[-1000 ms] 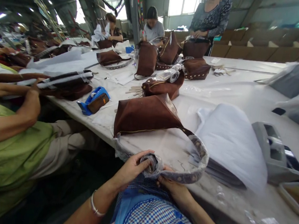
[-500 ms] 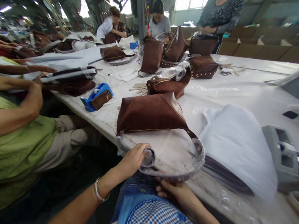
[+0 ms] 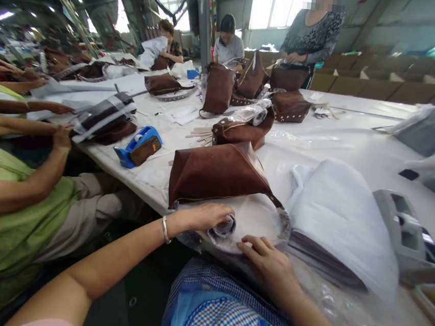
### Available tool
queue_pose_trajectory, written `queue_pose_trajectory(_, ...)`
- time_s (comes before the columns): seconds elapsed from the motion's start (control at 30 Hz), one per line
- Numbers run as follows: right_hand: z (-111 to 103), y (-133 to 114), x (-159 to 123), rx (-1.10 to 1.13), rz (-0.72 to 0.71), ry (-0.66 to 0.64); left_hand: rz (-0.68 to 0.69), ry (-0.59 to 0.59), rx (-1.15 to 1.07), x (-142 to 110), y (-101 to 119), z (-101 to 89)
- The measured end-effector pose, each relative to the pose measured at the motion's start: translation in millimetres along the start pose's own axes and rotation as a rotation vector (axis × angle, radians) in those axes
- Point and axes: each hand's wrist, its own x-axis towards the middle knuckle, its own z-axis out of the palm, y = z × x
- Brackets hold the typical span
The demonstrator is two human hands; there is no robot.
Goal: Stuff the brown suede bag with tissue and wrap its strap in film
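Observation:
A brown suede bag [image 3: 216,175] with a gold zip lies on the table before me. Its long strap [image 3: 284,223], covered in clear plastic film, loops toward the table's front edge. My left hand [image 3: 210,217] has its fingers closed around a small roll of clear film [image 3: 225,228], held over the near part of the strap. Just right of the roll, my right hand [image 3: 268,257] has its fingers bent over the strap's near stretch at the table edge; its thumb is not clearly seen.
A blue tape dispenser [image 3: 138,145] sits left of the bag. Several brown bags [image 3: 217,88] stand behind. White sheets [image 3: 338,226] and a grey tape dispenser [image 3: 407,227] lie at right. A co-worker in a green shirt [image 3: 10,199] sits close on my left.
My left hand has moved slightly right with the film roll. My right hand has come up from under the strap to its top at the table edge. The strap loop is drawn in.

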Motion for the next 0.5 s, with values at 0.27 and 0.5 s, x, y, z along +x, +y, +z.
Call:
queue_pose_trajectory(0.27, -7, 32, 28, -0.373, -0.232, 0.093, 0.276, -0.116, 0.125, 22, -9, -4.9)
queue_pose_trajectory(0.5, 7, 39, 29, -0.362, -0.35, 0.13, 0.443, -0.139, 0.155, 37, -12, -8.5)
